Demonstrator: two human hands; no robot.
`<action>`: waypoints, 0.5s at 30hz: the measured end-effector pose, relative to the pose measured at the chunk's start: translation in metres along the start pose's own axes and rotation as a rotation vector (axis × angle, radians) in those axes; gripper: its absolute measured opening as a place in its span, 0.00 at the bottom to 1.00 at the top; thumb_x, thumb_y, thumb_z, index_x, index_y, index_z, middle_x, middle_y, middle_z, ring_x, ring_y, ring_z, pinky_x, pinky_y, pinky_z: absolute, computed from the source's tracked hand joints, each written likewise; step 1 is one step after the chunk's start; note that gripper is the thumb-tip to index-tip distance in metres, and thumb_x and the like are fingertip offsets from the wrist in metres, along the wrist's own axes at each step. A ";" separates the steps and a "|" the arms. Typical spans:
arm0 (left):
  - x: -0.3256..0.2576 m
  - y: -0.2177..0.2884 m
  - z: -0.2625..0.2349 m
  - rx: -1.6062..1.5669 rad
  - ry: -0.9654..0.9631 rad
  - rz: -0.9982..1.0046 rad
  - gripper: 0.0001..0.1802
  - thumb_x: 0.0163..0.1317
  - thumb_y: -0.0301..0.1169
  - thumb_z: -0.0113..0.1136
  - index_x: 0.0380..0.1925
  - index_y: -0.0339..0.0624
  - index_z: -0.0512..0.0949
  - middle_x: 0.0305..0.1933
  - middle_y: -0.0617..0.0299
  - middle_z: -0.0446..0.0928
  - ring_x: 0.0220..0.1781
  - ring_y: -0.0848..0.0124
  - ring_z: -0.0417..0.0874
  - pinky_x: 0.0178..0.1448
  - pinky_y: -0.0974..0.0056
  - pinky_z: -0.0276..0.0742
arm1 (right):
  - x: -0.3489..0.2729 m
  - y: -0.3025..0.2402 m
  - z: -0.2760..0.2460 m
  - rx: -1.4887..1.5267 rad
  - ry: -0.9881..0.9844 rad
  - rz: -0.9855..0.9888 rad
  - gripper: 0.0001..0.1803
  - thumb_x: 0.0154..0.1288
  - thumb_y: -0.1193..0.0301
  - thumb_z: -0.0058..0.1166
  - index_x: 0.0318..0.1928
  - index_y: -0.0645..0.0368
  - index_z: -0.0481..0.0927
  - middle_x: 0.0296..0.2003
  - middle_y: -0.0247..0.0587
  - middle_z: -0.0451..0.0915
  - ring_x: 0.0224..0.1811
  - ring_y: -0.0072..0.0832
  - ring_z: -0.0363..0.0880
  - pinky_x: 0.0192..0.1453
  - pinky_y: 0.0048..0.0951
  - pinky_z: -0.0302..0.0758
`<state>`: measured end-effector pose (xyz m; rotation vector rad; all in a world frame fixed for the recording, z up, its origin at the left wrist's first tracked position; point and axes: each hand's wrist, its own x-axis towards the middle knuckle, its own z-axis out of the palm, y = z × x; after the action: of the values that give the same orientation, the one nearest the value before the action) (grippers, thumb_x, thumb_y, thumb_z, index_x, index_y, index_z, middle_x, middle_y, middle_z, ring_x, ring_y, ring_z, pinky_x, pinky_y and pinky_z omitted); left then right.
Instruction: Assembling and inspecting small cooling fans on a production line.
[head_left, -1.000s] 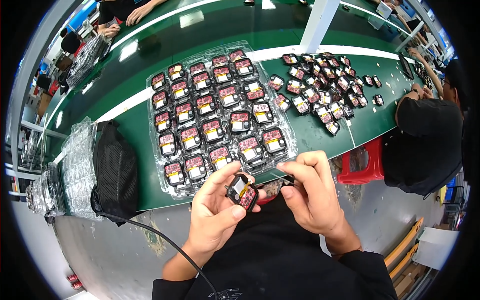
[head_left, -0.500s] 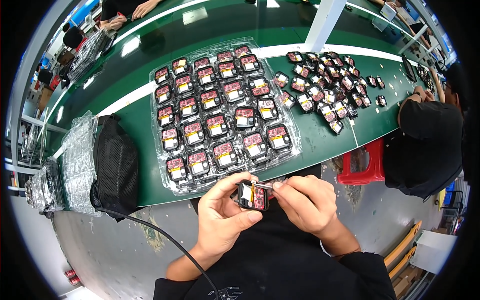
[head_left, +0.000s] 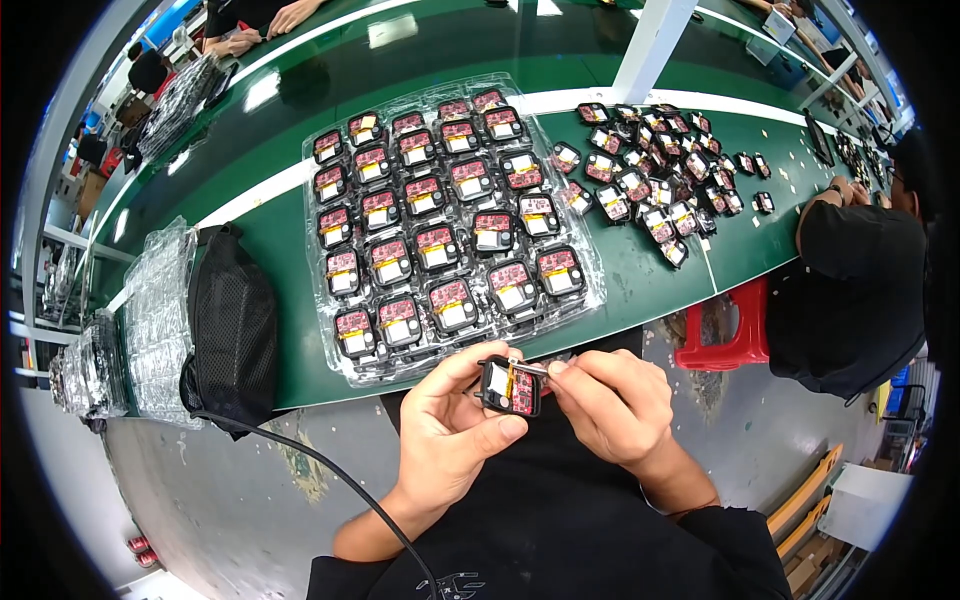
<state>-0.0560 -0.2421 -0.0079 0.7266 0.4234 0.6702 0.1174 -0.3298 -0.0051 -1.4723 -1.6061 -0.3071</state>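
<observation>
Held near my chest, just off the table's front edge, is a small black device housing [head_left: 511,388] with a red circuit board, a silvery-white block and yellow tape showing. My left hand [head_left: 452,425] grips it by its sides between thumb and fingers. In the pinched fingers of my right hand [head_left: 618,404] are slim metal tweezers [head_left: 530,369]. Their tips reach the housing's upper edge, by the upper end of the yellow tape. The exact contact at the tips is too small to tell.
A clear plastic tray [head_left: 318,265] holds rows of similar housings on the green table [head_left: 640,290]. Loose housings [head_left: 655,185] lie heaped at right. A black mesh bag [head_left: 233,330] and stacked clear trays [head_left: 160,325] stand left. A co-worker [head_left: 860,260] sits at right by a red stool [head_left: 725,335].
The housing and my left hand have shifted very slightly to the right. Both hands keep their grips, and the tweezers stay at the housing's upper edge.
</observation>
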 end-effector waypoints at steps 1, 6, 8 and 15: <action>-0.001 0.001 0.000 0.001 0.002 0.002 0.37 0.56 0.16 0.75 0.66 0.30 0.71 0.64 0.51 0.76 0.61 0.68 0.80 0.63 0.63 0.80 | 0.000 -0.001 -0.001 -0.002 -0.019 -0.002 0.15 0.50 0.82 0.73 0.41 0.65 0.86 0.33 0.40 0.81 0.22 0.28 0.77 0.24 0.26 0.72; -0.001 0.001 -0.001 0.042 -0.022 0.024 0.36 0.57 0.15 0.74 0.66 0.29 0.71 0.63 0.52 0.76 0.61 0.68 0.80 0.62 0.63 0.80 | -0.001 -0.002 -0.001 0.058 -0.031 0.065 0.13 0.53 0.81 0.72 0.40 0.63 0.86 0.32 0.39 0.82 0.23 0.29 0.79 0.25 0.27 0.73; 0.001 0.002 0.000 0.053 -0.025 0.028 0.35 0.57 0.15 0.74 0.66 0.28 0.71 0.63 0.52 0.76 0.61 0.67 0.80 0.62 0.63 0.80 | -0.001 -0.001 -0.002 0.154 -0.035 0.147 0.13 0.54 0.82 0.71 0.41 0.64 0.86 0.34 0.40 0.82 0.26 0.29 0.82 0.26 0.27 0.78; 0.002 0.005 0.004 0.107 -0.026 0.047 0.34 0.58 0.13 0.71 0.65 0.26 0.71 0.59 0.53 0.77 0.59 0.68 0.81 0.59 0.65 0.81 | 0.001 0.003 -0.004 0.262 -0.118 0.272 0.10 0.56 0.81 0.71 0.39 0.62 0.86 0.33 0.42 0.83 0.27 0.30 0.81 0.29 0.28 0.77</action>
<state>-0.0545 -0.2398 -0.0018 0.8481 0.4220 0.6859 0.1215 -0.3309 -0.0027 -1.5010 -1.4509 0.1420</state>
